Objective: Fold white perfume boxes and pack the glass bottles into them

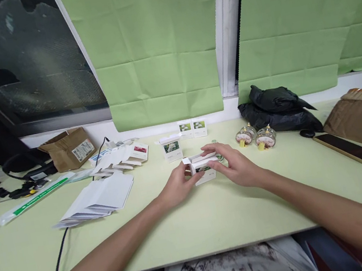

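Left hand [177, 185] grips white box [206, 176] near table's [190, 227] middle; right hand [238, 165] at its top right, cannot tell if gripping; second box [172, 152] stands far-left.

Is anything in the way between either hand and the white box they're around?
Nothing visible: the left hand holds the white box at its left side, and the right hand reaches over its top from the right.

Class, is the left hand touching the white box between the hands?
Touching: the head view shows the left hand gripping the white box, thumb against its front.
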### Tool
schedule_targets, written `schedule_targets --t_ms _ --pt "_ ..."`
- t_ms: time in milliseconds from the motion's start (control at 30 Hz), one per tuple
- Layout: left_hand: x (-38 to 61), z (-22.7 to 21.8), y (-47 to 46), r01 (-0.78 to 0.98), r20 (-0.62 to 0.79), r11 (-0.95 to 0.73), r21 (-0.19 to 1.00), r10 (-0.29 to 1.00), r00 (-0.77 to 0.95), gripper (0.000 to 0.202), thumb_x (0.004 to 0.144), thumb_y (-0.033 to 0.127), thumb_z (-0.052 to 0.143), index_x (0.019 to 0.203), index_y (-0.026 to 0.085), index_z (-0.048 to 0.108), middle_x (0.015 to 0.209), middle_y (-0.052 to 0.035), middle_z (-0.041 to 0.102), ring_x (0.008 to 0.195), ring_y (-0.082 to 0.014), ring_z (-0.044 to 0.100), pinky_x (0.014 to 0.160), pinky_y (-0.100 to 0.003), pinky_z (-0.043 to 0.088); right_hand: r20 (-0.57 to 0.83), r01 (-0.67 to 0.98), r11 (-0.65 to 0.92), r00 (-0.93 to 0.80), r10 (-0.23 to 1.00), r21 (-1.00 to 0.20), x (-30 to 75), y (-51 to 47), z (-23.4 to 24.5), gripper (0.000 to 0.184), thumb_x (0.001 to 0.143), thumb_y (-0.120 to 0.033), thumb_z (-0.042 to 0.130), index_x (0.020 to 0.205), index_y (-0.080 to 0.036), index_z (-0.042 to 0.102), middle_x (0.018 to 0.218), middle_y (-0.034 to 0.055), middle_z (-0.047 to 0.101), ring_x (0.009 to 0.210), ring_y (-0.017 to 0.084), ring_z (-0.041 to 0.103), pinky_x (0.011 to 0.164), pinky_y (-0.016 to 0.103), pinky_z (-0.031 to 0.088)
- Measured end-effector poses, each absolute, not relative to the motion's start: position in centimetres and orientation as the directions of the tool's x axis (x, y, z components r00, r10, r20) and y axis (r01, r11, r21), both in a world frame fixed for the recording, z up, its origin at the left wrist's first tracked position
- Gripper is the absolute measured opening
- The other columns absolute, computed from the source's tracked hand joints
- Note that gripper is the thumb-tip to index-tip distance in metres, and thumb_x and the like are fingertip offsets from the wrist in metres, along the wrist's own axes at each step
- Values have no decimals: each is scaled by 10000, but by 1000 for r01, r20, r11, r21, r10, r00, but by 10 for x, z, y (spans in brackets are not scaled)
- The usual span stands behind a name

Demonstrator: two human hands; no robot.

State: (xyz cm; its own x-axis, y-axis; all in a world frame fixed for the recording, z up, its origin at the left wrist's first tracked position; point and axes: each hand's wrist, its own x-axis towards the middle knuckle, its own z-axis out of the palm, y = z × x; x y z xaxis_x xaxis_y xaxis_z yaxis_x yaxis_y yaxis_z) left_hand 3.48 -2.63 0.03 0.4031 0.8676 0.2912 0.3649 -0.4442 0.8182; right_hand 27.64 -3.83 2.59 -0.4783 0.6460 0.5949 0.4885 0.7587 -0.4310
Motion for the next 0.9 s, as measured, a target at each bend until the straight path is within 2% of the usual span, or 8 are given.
schedule_targets --t_ms 167,300,433,633,800,900 --pt "29 -2 -24 359 365 -510 782 841 398 437 999 480 654 1335 240 510 1232 -77 682 1034 -217 693 891 -370 591 664 466 802 -469 582 -374 276 -35 17 397 1086 -384 525 1465 -283 468 1319 122 649 1199 294 624 1026 496 521" --pt "26 -1 -25 355 414 -549 757 823 390 438 1000 474 655 1325 266 447 1247 -66 646 1002 -192 690 870 -356 601 760 446 842 -419 497 -305 275 -32 13 318 1068 -334 544 1376 -263 510 1327 146 599 1287 312 566 1046 513 521" --pt "25 -2 -24 359 467 -589 724 802 372 437 992 443 670 1311 281 418 1297 -67 583 999 -181 684 859 -352 607 796 470 850 -408 447 -237 276 -30 12 243 1060 -316 552 1299 -270 558 1275 132 635 1256 320 575 1041 543 512" --pt "23 -7 -22 406 576 -678 613 735 357 545 969 372 711 1382 320 360 1434 -87 463 1061 -192 634 899 -378 594 773 505 834 -429 468 -224 277 -28 13 264 1060 -341 564 1314 -266 562 1247 111 688 1217 324 579 1010 529 517" --pt "20 -8 -21 414 591 -699 583 714 374 525 994 345 678 1401 326 348 1429 -89 469 1052 -193 628 918 -399 586 743 524 815 -438 506 -247 277 -27 13 298 1049 -400 595 1314 -267 577 1210 108 707 1207 332 567 996 532 533" --pt "20 -7 -21 402 617 -726 558 687 383 524 992 331 678 1412 319 366 1420 -96 480 1145 -225 605 927 -408 590 754 522 822 -440 487 -227 277 -26 12 274 1049 -404 599 1285 -265 601 1179 100 719 1198 329 568 1002 539 534"
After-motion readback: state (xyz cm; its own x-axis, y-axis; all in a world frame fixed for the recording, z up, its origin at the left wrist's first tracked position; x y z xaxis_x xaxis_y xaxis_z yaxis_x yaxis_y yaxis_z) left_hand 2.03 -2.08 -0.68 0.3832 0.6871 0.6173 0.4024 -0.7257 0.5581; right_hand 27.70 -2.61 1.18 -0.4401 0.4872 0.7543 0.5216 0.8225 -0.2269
